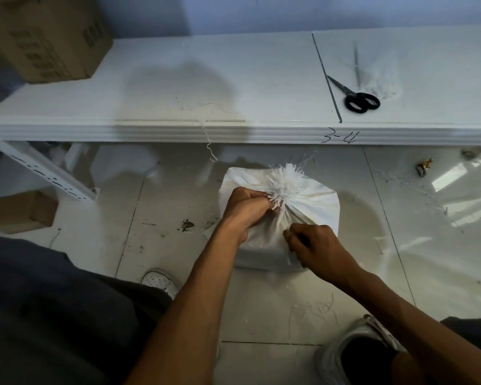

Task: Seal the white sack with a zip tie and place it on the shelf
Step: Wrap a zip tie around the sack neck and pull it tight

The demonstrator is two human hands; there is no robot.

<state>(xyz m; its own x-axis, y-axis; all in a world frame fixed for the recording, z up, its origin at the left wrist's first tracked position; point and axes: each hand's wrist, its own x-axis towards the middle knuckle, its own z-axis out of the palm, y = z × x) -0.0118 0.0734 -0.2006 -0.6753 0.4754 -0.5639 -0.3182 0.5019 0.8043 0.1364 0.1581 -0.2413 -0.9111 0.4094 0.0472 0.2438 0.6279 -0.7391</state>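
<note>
While the white sack (pixel 311 209) sits on the tiled floor (pixel 400 273), just in front of the shelf's front edge, its frayed neck (pixel 286 182) is gathered into 1 bunch on top. The left hand (pixel 245 207) grips the sack right under that frayed bunch, fingers curled round the gathered cloth. The right hand (pixel 314 245) sits lower on the near side of the sack, apart from the left, with its fingertips pinching a thin white strip (pixel 288 258) that hangs down the cloth; cannot tell if this is the zip tie.

The white shelf (pixel 233 79) runs across the top, with "3-4" handwritten (pixel 336 137) on its front edge. Black scissors (pixel 356 95) lie toward the shelf's right end, touching a clear bag of white strips (pixel 378 76). A big cardboard box (pixel 47 37) stands at the left end. A small cardboard box (pixel 22 211) is on the floor at left. 2 white shoes (pixel 161 280) show near the bottom.
</note>
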